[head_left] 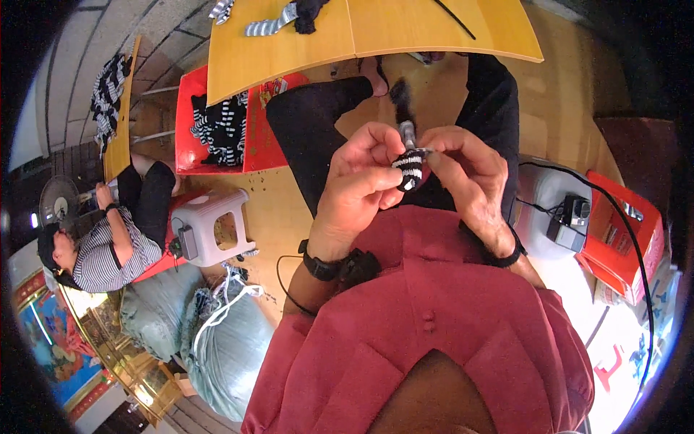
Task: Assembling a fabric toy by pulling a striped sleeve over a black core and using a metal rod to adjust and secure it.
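A black-and-white striped knitted piece (pixel 410 168), perhaps a sock or glove, is held in front of my chest. My left hand (pixel 361 177) grips its left side between thumb and fingers. My right hand (pixel 466 170) is closed in a pinch at the piece's upper right edge. A thin pale sliver shows by the right fingertips, too small to name. A grey and black part (pixel 406 130) extends upward from between the hands, its far end blurred. Each wrist wears a black band.
A yellow wooden table (pixel 289 61) ahead bears grey striped knitwear (pixel 271 27). A red box (pixel 189 155) at left holds several striped knitted pieces. A seated person (pixel 119 246), a plastic stool (pixel 213 228) and green sacks (pixel 231 347) are left. A red crate (pixel 622 239) stands right.
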### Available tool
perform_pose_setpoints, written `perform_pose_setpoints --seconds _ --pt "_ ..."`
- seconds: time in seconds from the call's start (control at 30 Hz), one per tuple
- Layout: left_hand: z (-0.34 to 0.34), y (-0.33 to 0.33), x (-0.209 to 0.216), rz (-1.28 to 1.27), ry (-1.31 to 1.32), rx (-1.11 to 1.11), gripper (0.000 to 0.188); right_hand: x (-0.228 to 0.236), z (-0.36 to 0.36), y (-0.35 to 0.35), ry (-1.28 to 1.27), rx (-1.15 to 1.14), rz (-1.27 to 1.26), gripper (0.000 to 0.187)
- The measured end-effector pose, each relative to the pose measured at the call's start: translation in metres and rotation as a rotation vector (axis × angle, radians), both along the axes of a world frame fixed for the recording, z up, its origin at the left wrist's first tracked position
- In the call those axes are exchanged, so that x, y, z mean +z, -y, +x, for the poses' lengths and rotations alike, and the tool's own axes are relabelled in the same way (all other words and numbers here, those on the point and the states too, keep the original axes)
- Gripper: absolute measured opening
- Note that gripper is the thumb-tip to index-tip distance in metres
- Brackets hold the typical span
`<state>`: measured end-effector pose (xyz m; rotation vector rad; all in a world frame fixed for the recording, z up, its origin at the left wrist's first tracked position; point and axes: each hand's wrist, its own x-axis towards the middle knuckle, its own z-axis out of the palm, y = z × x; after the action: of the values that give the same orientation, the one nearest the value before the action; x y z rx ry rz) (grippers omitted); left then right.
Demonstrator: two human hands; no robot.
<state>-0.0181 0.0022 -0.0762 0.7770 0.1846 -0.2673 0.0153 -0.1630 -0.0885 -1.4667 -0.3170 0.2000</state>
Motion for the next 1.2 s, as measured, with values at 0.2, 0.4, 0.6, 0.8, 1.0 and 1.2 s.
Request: perform_pose_setpoints --seconds 0.2,0.4,0.6,0.8,1.0,1.2 --pt "-0.005 -0.008 -0.008 0.156 0.090 -0.042 0.031 0.001 -0.005 0.001 -0.110 0.159 -0.001 0.021" --pt "-0.003 -0.007 -0.004 0.363 0.235 -0.039 0.042 -0.005 0.003 0.003 -0.104 0.201 0.003 0.012" --pt "-0.007 0.014 -0.007 0.487 0.132 0.324 0.040 -0.008 0.003 -0.004 0.185 -0.001 -0.054 0.010" --pt "-0.015 0.018 -0.016 0.689 0.198 0.418 0.028 -0.016 0.001 -0.012 0.003 0.023 0.151 0.014" --pt "-0.007 0.015 -0.028 1.071 0.334 0.512 0.014 -0.016 -0.012 -0.020 0.162 0.023 0.028 0.015" --pt "-0.006 0.018 -0.018 0.697 0.308 0.550 0.017 -0.016 -0.008 -0.019 0.162 -0.014 0.024 0.020"
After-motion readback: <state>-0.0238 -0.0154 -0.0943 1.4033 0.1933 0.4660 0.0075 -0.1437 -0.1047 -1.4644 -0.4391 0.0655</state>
